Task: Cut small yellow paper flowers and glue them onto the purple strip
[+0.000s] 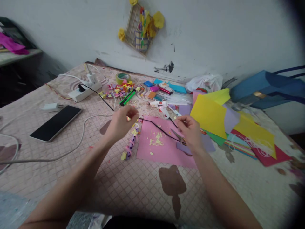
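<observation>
My left hand is closed in a pinch above the table, with a black cord running from its fingertips. That cord comes from the power strip and sags towards my right hand. My right fingers are pinched on the cord near the white glue gun, which lies behind. Scissors lie partly hidden under my right hand. Both are on a pink foam sheet scattered with pale yellow scraps. A strip of purple and yellow flower pieces lies below my left hand.
On the left are a phone, a charger and a power strip with cables. Behind lie a green cutter, foam flowers and tape. Coloured sheets and a blue bag occupy the right.
</observation>
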